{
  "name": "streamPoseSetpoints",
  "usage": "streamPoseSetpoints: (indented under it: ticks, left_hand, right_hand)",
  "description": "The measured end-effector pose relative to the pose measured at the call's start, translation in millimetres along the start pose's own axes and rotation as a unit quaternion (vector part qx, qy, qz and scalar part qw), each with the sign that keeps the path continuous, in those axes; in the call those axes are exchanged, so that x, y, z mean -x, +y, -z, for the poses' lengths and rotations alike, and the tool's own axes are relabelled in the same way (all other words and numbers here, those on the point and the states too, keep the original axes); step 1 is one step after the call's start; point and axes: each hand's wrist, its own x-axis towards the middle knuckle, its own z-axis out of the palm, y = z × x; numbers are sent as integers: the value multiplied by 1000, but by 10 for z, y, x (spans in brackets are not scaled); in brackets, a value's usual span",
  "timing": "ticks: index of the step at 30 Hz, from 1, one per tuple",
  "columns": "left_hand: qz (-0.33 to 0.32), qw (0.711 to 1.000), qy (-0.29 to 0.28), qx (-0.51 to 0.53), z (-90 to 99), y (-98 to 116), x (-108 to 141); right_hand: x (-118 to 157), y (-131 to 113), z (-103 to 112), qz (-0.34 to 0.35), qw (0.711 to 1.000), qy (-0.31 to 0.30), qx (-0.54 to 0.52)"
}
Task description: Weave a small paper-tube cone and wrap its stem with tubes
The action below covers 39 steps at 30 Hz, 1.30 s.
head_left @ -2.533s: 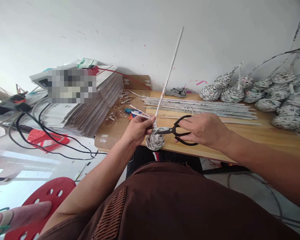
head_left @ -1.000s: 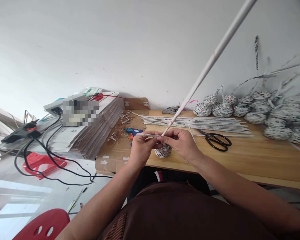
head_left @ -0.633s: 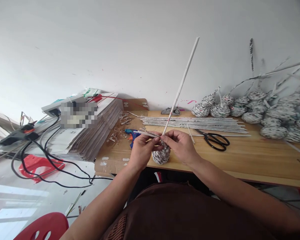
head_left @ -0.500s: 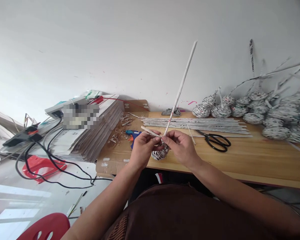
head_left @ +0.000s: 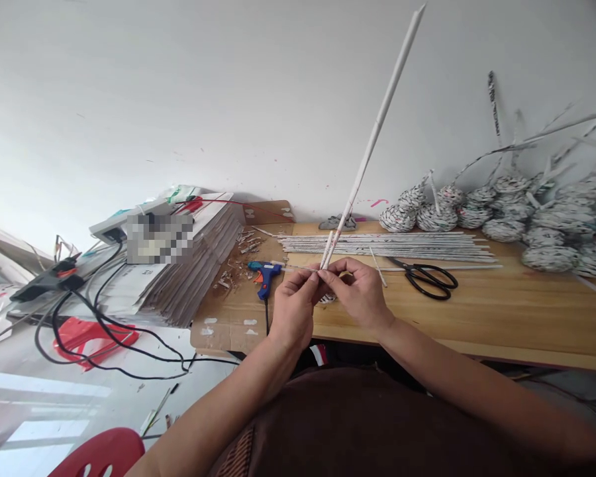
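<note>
Both hands meet over the near edge of the table. My left hand [head_left: 298,301] pinches the base of a short white rolled-paper stick [head_left: 326,250] that points up. My right hand [head_left: 360,288] is closed on the lower end of a long white paper tube [head_left: 377,126], which leans up and to the right against the wall behind. Under the fingers shows a small part of a woven paper piece [head_left: 327,299]; the rest of it is hidden by my hands. A blue glue gun [head_left: 265,278] lies just left of my left hand.
Black-handled scissors [head_left: 431,281] lie to the right. Behind my hands is a row of paper tubes [head_left: 387,245]. Several woven paper gourds [head_left: 437,217] stand at the back right. Stacked paper [head_left: 189,271] and a power strip [head_left: 129,217] with black cables are left.
The short stick has swung from pointing left to upright beside the long tube. My left hand has turned and shifted slightly right, uncovering the glue gun. The woven piece is now mostly hidden.
</note>
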Motion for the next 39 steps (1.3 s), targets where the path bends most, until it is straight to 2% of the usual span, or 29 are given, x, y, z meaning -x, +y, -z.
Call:
streamPoseSetpoints:
  ticks: [5, 12, 21, 27, 33, 39]
  left_hand:
    - [13, 1000, 4, 27, -35, 10, 44]
    - [-25, 999, 2, 23, 28, -68, -12]
    - [-84, 995, -17, -58, 84, -92, -4]
    - [-102, 992, -22, -66, 141, -113, -44]
    - [-92, 991, -56, -83, 155, -33, -22]
    - [-79, 987, -93, -106, 198, 53, 9]
  right_hand:
    - [4, -28, -3, -6, 1000, 10, -8]
    - [-3, -31, 18, -13, 999, -40, -35]
    - [-12, 8, 22, -38, 993, -53, -100]
    - [11, -5, -32, -88, 970, -74, -213]
    - [27, -36, -1, -92, 964, -95, -230]
    - [34, 36, 70, -148, 936, -133, -290]
